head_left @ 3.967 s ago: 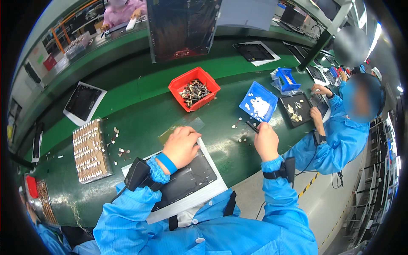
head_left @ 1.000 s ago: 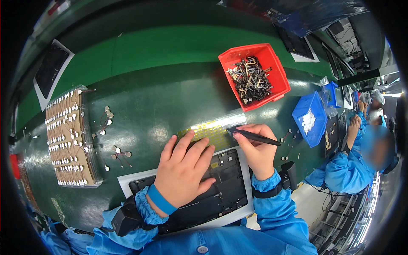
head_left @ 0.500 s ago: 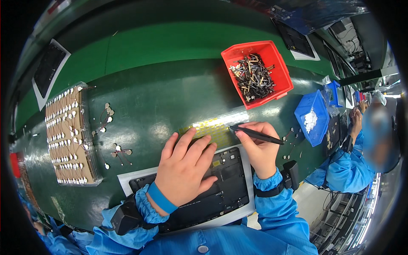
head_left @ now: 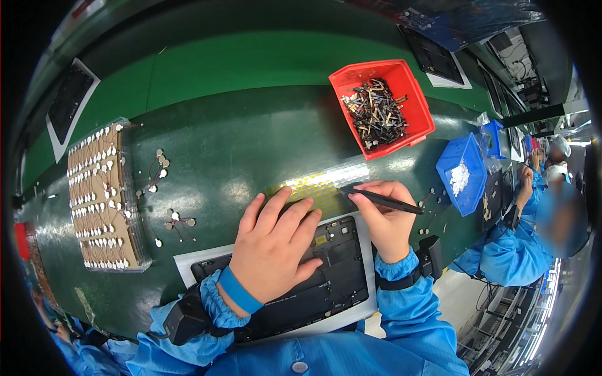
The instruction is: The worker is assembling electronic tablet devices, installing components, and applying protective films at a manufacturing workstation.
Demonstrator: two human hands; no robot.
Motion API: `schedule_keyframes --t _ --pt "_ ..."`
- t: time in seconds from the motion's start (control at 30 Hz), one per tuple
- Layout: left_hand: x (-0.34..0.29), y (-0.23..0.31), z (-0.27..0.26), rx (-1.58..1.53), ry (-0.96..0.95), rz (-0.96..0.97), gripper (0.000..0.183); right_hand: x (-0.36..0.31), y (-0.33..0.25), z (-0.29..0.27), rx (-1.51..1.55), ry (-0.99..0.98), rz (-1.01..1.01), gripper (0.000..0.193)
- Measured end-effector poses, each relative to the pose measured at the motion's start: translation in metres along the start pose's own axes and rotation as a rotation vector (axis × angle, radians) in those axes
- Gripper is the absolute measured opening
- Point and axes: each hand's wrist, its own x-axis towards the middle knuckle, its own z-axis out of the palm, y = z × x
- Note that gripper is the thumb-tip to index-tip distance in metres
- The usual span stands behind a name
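My right hand (head_left: 390,222) grips a pair of black tweezers (head_left: 390,201) like a pen. Their tip touches or hovers just over a clear sheet of small yellow stickers (head_left: 320,190); which of the two, I cannot tell. My left hand (head_left: 271,254) lies with its fingers spread, the fingertips on the near left part of that sheet. Beneath this hand and wrist is a black tablet-like housing (head_left: 338,263), resting on a white sheet (head_left: 185,262) at the table's near edge. Part of the housing is hidden by my left hand and sleeve.
A red bin (head_left: 421,106) of small mixed parts stands beyond my right hand. Right of it is a blue bin (head_left: 471,178) with white pieces. Left lies a tray of wired round parts (head_left: 103,200), with loose ones (head_left: 182,220) beside it. A co-worker (head_left: 511,250) sits at right.
Both hands and the tweezers keep nearly the same place over the sticker sheet. The view has shifted very slightly.
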Motion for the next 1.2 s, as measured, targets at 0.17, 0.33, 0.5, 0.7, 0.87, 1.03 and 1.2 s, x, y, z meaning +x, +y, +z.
schedule_keyframes --t 0.17,0.33,0.5,0.7,0.87,1.03,1.2 --pt "-0.001 0.000 0.000 0.005 0.017 0.009 0.061 -0.005 -0.008 0.000 0.110 -0.005 0.024 0.016" --pt "0.000 0.001 -0.009 -0.090 0.118 0.021 0.058 -0.023 -0.039 0.006 0.368 0.033 0.138 0.019" --pt "-0.015 -0.001 -0.022 -0.144 0.189 -0.026 0.037 -0.042 -0.041 0.023 0.289 -0.018 0.201 0.021" --pt "-0.027 -0.014 -0.012 -0.215 0.249 -0.007 0.019 -0.049 -0.031 0.034 0.236 -0.058 0.235 0.022" --pt "-0.027 -0.026 -0.007 -0.280 0.252 -0.003 0.017 -0.053 -0.024 0.037 0.186 -0.086 0.224 0.021" --pt "-0.029 -0.024 -0.004 -0.274 0.272 -0.025 0.017 -0.054 -0.026 0.038 0.140 -0.095 0.227 0.021" --pt "-0.028 -0.025 -0.002 -0.275 0.272 -0.026 0.017 -0.054 -0.028 0.039 0.082 -0.091 0.217 0.021"
